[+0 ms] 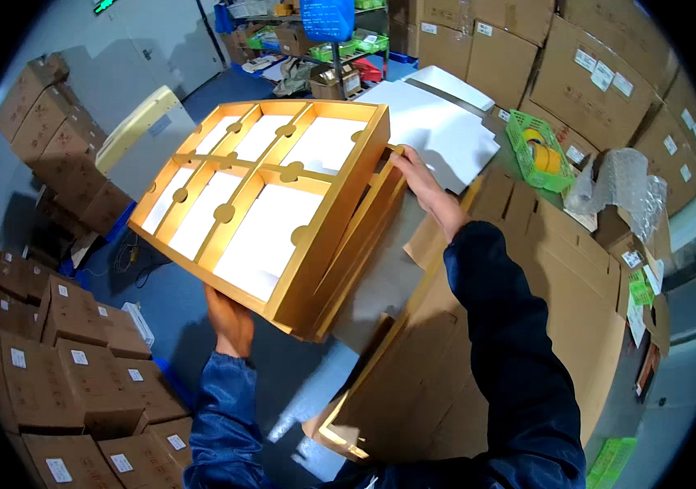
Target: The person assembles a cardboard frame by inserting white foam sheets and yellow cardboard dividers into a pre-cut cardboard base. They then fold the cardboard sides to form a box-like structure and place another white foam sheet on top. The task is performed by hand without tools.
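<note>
Tilted in front of me is a golden divided box tray [221,213], its several compartments floored with white. A second golden tray [362,259] sits beneath it, skewed a little so that a gap shows between the two. My left hand [230,322] supports the near lower edge from underneath; its fingers are mostly hidden behind the tray. On the right side, my right hand [423,183] grips the edge of the lower tray near its far corner. Just right of the trays lies a large open cardboard carton [478,326] with its flaps spread.
White sheets [437,122] lie stacked on the table beyond the trays. A green basket [537,155] holds rolls of yellow tape, beside crumpled bubble wrap [621,191]. Stacked cartons [79,359] stand on the floor at left, and more cartons [584,73] rise at the back right.
</note>
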A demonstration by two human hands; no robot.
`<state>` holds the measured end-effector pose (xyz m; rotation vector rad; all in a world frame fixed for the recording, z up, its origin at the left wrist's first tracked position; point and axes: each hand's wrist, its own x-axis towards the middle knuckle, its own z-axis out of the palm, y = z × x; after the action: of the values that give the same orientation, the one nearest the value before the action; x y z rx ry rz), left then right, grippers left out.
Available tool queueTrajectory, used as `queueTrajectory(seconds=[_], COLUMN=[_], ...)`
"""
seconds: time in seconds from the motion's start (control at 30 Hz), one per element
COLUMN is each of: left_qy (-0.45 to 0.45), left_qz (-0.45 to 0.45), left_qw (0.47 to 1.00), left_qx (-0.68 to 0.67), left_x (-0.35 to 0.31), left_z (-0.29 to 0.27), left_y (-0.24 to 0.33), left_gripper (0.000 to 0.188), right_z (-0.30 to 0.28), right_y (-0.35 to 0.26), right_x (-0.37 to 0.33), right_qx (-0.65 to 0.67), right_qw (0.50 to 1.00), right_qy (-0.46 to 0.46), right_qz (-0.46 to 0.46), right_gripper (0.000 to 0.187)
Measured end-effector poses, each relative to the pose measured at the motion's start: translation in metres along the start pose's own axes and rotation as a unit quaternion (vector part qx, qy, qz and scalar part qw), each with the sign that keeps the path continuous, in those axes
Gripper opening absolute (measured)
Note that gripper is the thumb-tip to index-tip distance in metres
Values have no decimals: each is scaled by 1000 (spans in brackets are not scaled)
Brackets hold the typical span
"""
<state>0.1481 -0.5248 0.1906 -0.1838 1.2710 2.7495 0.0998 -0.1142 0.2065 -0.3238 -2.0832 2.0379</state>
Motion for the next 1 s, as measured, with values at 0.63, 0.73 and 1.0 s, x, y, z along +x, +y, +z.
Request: queueTrajectory(seconds=[0.63, 0.73, 1.0], left_qy=[-344, -318, -252], left_qz=[126, -30, -95], left_qw=[646, 616, 634], left_qx=[670, 720, 725], left_x=[-198, -169, -146], left_z=[-5, 7, 66], left_y=[-109, -161, -205], left_gripper=[41, 56, 71], right_z=[-381, -386, -365], right_y=[79, 98, 105], right_x=[-677, -745, -729], right_qx=[-520, -371, -445], right_qw=[574, 630, 741], right_qy=[428, 405, 362], right_qz=[465, 549, 348], right_gripper=[48, 54, 36])
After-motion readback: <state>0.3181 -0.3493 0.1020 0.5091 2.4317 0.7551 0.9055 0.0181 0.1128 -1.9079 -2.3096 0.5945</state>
